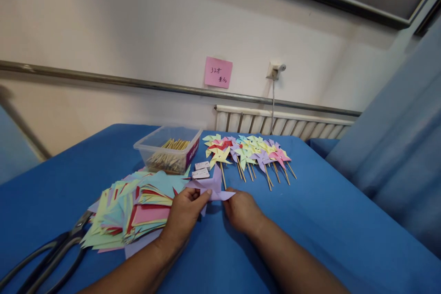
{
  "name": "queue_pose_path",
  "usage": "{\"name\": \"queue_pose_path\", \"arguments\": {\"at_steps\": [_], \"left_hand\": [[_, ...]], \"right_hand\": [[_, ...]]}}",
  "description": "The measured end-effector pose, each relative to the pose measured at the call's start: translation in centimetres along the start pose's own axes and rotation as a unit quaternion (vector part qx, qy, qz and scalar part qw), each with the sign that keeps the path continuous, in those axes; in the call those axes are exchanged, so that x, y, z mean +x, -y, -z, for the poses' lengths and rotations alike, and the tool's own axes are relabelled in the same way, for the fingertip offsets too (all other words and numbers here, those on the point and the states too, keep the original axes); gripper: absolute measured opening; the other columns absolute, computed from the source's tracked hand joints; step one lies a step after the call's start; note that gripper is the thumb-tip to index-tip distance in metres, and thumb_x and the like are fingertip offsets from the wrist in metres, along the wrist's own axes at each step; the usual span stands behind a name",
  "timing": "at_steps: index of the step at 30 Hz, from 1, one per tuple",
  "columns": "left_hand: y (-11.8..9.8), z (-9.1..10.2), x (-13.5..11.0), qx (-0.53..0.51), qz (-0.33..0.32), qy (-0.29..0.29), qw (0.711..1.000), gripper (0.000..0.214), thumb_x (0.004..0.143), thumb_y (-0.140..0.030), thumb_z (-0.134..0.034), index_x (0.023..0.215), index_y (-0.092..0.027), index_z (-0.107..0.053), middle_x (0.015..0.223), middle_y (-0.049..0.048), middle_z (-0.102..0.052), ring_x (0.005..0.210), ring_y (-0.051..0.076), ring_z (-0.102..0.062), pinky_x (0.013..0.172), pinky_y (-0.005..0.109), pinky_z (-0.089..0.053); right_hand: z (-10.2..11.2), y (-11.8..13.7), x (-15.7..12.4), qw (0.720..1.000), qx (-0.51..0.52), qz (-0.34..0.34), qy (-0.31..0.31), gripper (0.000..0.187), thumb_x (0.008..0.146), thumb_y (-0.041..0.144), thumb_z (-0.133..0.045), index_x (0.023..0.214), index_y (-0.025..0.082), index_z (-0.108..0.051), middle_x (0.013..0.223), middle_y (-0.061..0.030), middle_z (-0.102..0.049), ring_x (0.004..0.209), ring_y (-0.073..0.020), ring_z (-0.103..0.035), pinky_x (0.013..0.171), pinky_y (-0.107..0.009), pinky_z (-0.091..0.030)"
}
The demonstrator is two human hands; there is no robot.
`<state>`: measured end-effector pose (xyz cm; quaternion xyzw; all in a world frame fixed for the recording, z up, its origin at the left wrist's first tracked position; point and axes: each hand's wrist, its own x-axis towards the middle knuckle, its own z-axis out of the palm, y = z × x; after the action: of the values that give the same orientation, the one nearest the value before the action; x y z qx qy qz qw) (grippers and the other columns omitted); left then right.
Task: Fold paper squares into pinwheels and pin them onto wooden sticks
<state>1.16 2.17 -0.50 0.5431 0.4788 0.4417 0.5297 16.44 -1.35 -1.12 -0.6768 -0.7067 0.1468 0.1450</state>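
A purple paper pinwheel (214, 185) with folded blades is held up over the blue table. My left hand (188, 209) pinches it near the middle, thumb on the front. At its right blade tip my right hand (243, 211) is closed, fingers curled on the paper; its fingertips are partly hidden. No stick shows on this pinwheel. Close behind it lie two small white boxes (200, 173). A large pile of cut coloured paper (138, 211) lies beside my left hand. Finished pinwheels on sticks (248, 151) rest in a cluster beyond my hands.
A clear plastic box (146, 154) with thin wooden sticks (172, 147) stands behind the paper pile. Large dark-handled scissors (65, 243) lie at the left. The blue-covered table (310, 220) reaches the wall, where a radiator (255, 121) and a metal rail (151, 83) run.
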Motion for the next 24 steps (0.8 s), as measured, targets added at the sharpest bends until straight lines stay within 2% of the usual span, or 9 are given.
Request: {"name": "queue_pose_path", "arguments": {"at_steps": [4,8,11,14,18,24], "left_hand": [[-0.1,0.0,0.0,-0.003,0.009,-0.001,1.0,0.034,0.061,-0.045,-0.07,0.076,-0.014,-0.066,0.062,0.0009,-0.065,0.051,0.013,-0.055,0.046,0.022,-0.04],[-0.4,0.0,0.0,0.001,0.007,-0.012,1.0,0.032,0.061,-0.046,-0.07,0.069,-0.015,-0.065,0.054,-0.0024,-0.061,0.045,0.011,-0.05,0.043,0.021,-0.037],[-0.5,-0.1,-0.1,-0.007,0.01,-0.012,1.0,0.034,0.06,-0.047,-0.07,0.07,-0.015,-0.065,0.056,-0.0008,-0.063,0.047,0.012,-0.052,0.045,0.022,-0.038],[-0.4,-0.1,-0.1,-0.009,0.007,-0.005,1.0,0.037,0.06,-0.049,-0.069,0.073,-0.014,-0.066,0.063,0.0021,-0.066,0.053,0.014,-0.056,0.048,0.023,-0.041],[0.0,0.0,0.1,0.001,0.0,0.007,1.0,0.036,0.063,-0.048,-0.068,0.075,-0.014,-0.066,0.063,0.0016,-0.065,0.055,0.015,-0.057,0.049,0.023,-0.041],[0.2,0.1,0.2,0.002,0.001,0.011,1.0,0.035,0.064,-0.048,-0.068,0.073,-0.015,-0.065,0.061,0.0003,-0.064,0.053,0.014,-0.056,0.049,0.023,-0.04]], "right_hand": [[0.1,-0.9,0.0,1.0,0.025,0.008,-0.016,0.019,0.087,0.021,-0.043,0.093,0.015,-0.06,0.082,-0.0074,-0.069,0.074,-0.0171,-0.062,0.06,-0.024,-0.034],[-0.3,-2.2,0.3,0.992,0.113,0.048,0.015,0.012,0.079,0.014,-0.05,0.087,0.017,-0.059,0.074,-0.0009,-0.064,0.064,-0.0118,-0.056,0.055,-0.019,-0.033],[-0.7,-2.8,0.5,0.987,0.147,0.06,0.033,0.013,0.075,0.012,-0.054,0.086,0.017,-0.059,0.07,0.0013,-0.061,0.061,-0.0101,-0.052,0.053,-0.018,-0.033],[-0.6,-2.6,0.5,0.989,0.12,0.076,0.033,0.01,0.075,0.011,-0.053,0.08,0.016,-0.06,0.071,0.001,-0.06,0.061,-0.0096,-0.051,0.055,-0.018,-0.033],[0.0,-1.6,0.2,0.993,0.049,0.105,0.009,0.015,0.078,0.012,-0.048,0.072,0.015,-0.062,0.077,-0.0012,-0.061,0.063,-0.0099,-0.051,0.058,-0.019,-0.034],[0.4,-1.0,-0.2,0.996,0.021,0.082,-0.004,0.018,0.082,0.016,-0.048,0.083,0.015,-0.066,0.086,-0.0051,-0.065,0.074,-0.0145,-0.055,0.065,-0.022,-0.035]]}}
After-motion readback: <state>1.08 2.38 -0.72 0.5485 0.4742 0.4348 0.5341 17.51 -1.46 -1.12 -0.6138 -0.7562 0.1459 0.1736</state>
